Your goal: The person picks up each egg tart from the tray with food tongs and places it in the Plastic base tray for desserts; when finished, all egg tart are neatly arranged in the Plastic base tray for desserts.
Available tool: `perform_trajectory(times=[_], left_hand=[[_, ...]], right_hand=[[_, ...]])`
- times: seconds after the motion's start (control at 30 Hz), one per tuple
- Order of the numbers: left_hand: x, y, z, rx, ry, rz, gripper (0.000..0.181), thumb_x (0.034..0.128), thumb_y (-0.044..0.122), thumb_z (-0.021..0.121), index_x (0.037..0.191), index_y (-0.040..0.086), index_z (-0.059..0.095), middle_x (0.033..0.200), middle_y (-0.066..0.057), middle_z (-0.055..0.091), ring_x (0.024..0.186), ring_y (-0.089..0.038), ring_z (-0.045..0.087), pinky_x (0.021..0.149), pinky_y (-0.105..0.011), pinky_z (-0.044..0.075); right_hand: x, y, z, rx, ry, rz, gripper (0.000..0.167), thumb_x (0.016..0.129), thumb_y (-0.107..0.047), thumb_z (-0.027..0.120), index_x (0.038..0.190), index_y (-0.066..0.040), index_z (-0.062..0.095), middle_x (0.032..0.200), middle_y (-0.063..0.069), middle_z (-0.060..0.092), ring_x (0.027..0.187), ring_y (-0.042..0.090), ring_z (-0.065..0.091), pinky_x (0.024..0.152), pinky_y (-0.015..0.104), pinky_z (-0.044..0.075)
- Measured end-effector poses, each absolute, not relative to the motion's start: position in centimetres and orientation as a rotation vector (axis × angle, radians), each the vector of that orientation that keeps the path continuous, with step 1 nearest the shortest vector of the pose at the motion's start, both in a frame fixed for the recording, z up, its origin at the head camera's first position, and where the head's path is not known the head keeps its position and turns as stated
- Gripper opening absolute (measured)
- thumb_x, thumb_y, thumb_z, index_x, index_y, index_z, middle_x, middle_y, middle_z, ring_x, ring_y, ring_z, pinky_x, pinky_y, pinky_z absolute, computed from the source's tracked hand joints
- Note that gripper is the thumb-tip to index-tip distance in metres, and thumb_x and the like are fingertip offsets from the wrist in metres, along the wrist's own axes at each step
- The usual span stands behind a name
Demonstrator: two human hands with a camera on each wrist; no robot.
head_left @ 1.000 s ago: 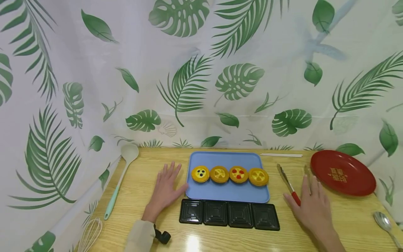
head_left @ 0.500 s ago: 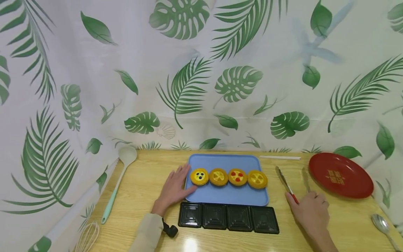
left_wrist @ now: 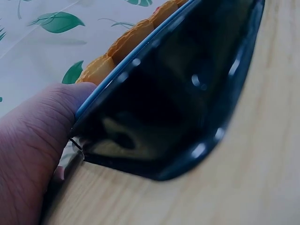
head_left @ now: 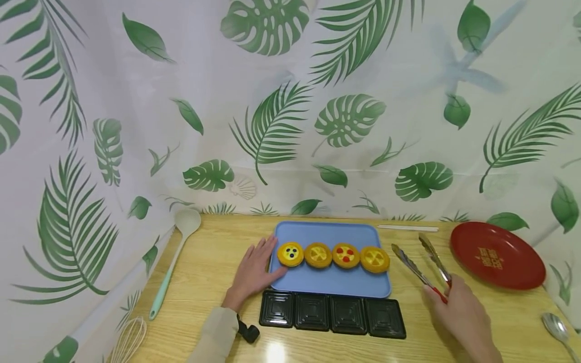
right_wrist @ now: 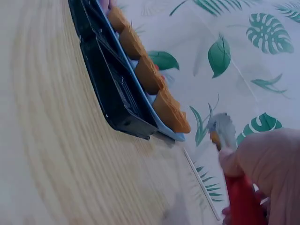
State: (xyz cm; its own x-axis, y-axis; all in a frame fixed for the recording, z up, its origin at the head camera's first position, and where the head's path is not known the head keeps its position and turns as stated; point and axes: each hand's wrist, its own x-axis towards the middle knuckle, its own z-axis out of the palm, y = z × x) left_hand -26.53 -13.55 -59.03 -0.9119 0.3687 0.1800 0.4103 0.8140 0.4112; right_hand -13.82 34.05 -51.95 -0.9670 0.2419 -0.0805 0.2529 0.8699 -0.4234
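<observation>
In the head view a blue tray (head_left: pixel 327 285) bears a row of several egg tarts, among them a tart with dark dots (head_left: pixel 290 254) and a tart with red pieces (head_left: pixel 346 255). My left hand (head_left: pixel 254 269) rests at the tray's left edge, fingers extended, thumb over the rim; the left wrist view shows the thumb (left_wrist: pixel 70 98) at that rim. To the tray's right, my right hand (head_left: pixel 463 307) grips metal tongs (head_left: pixel 415 264) by their red handles. The tongs' arms stand spread, with nothing between their tips. In the right wrist view a red handle (right_wrist: pixel 241 197) lies under my fingers.
Several black square molds (head_left: pixel 331 313) line the tray's near side. A red plate (head_left: pixel 497 256) and a spoon (head_left: pixel 556 327) lie right; chopsticks (head_left: pixel 408 228) lie at the back. A ladle (head_left: pixel 174 262) and a whisk (head_left: pixel 129 340) are left. A leaf-patterned curtain (head_left: pixel 290 126) borders the table.
My left hand has moved right to the tray's edge. My right hand, earlier spread flat over the tongs, now grips them, and their tips have shifted left toward the tray.
</observation>
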Motion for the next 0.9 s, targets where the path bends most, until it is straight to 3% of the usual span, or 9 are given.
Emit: perform_trajectory(times=[0.17,0.43,0.63,0.9], left_hand=[[-26.5,-13.5,-59.0,-0.618,-2.902,-0.692,0.095,0.0948,0.071,0.055,0.168,0.016,0.027,0.173,-0.002,0.026,0.159,-0.028,0.023,0.128,-0.053,0.017],[-26.5,-13.5,-58.9,-0.602,-2.917,-0.687,0.096,0.0948,0.073,0.053,0.168,0.017,0.025,0.173,0.0,0.024,0.159,-0.028,0.022,0.129,-0.051,0.015],[-26.8,-13.5,-58.7,-0.62,-2.929,-0.668,0.097,0.0939,0.074,0.053,0.168,0.018,0.025,0.173,-0.001,0.025,0.16,-0.028,0.021,0.129,-0.051,0.015],[-27.0,-13.8,-58.9,-0.631,-2.955,-0.6,0.097,0.0942,0.075,0.05,0.169,0.02,0.023,0.174,0.002,0.02,0.16,-0.027,0.019,0.129,-0.051,0.014]], right_hand=[[-13.3,33.1,-51.5,0.358,3.096,-0.649,0.064,0.1,-0.064,0.057,0.102,-0.001,0.048,0.074,0.007,0.043,0.065,0.024,0.046,0.053,0.034,0.032],[-13.4,32.3,-51.0,0.457,3.079,-0.559,0.099,0.091,-0.08,0.055,0.132,0.01,0.044,0.081,0.013,0.049,0.069,0.027,0.05,0.054,0.037,0.038],[-13.3,32.4,-51.0,0.394,3.063,-0.51,0.102,0.088,-0.084,0.054,0.129,0.009,0.044,0.075,0.011,0.049,0.065,0.026,0.051,0.052,0.037,0.039],[-13.7,32.0,-51.7,0.186,3.05,-0.39,0.109,0.085,-0.089,0.052,0.132,0.01,0.047,0.095,0.024,0.065,0.075,0.034,0.065,0.057,0.052,0.054]])
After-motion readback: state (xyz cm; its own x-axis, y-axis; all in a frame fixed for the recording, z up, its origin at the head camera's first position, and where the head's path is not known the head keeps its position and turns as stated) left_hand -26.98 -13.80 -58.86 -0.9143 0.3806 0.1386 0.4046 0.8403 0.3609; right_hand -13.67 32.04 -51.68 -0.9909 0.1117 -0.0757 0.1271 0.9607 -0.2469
